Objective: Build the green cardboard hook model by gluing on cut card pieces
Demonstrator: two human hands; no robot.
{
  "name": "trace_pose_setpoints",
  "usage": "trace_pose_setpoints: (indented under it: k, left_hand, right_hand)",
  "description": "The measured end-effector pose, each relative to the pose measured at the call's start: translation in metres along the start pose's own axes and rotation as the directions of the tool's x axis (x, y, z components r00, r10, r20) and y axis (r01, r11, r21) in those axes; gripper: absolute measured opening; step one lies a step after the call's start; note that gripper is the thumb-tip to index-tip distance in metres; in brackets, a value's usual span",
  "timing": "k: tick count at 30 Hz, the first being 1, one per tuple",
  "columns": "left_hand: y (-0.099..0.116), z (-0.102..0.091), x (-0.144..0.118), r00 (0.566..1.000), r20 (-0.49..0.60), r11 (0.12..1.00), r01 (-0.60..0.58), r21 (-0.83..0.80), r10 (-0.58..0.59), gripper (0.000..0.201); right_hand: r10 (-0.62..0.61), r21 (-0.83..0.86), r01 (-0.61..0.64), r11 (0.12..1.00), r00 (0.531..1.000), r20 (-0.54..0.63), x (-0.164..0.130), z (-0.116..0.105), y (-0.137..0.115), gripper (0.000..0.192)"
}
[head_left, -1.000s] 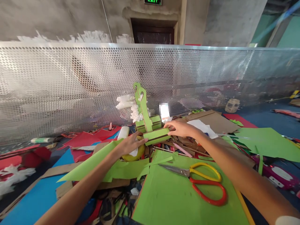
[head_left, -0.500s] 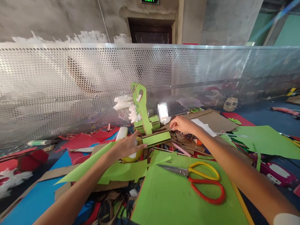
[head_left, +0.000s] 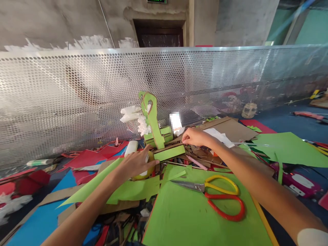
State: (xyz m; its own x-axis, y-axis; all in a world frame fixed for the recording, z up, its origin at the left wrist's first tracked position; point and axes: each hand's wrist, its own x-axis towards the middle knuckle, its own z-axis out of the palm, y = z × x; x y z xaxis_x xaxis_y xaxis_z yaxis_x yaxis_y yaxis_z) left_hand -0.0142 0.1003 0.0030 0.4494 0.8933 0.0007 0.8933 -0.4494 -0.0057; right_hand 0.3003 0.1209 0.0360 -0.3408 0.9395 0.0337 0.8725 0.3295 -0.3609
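Green cardboard model standing mid-table by the mesh screen, both hands steadying its base.
Looking light, stiff but flimsy w/ tall upright; best gripping low at base. Left hand lying flat, fingers spread, touching base end; right hand pinching far end. Scissors lying nearby.

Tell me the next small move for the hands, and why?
Probably press the green block down: the right hand pinches its far end, the left hand rests flat by its near end, and the upright piece stands just behind it.
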Motion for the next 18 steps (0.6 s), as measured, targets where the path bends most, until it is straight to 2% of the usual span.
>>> trace_pose_setpoints:
  k: [6, 11, 14, 18]
  left_hand:
    - [0.002, -0.001, -0.001, 1.000, -0.007, 1.000, 0.008, 0.009, -0.008, 0.074]
    - [0.004, -0.003, -0.001, 0.999, 0.026, 0.999, 0.040, 0.032, -0.041, 0.076]
    - [0.003, -0.001, 0.001, 0.999, 0.036, 0.998, 0.039, 0.048, -0.041, 0.079]
    - [-0.002, 0.005, 0.004, 1.000, 0.019, 0.999, 0.016, 0.030, -0.017, 0.076]
  right_hand:
    - [-0.013, -0.117, 0.010, 0.993, 1.000, -0.025, -0.003, 0.002, -0.011, 0.021]
    - [-0.070, -0.154, 0.069, 0.986, 0.998, -0.004, -0.003, 0.000, -0.008, 0.018]
    - [-0.118, -0.056, 0.128, 0.990, 0.981, 0.157, -0.008, -0.008, 0.001, 0.015]
    - [-0.106, 0.022, 0.108, 0.994, 0.875, 0.473, -0.019, -0.024, 0.009, 0.010]
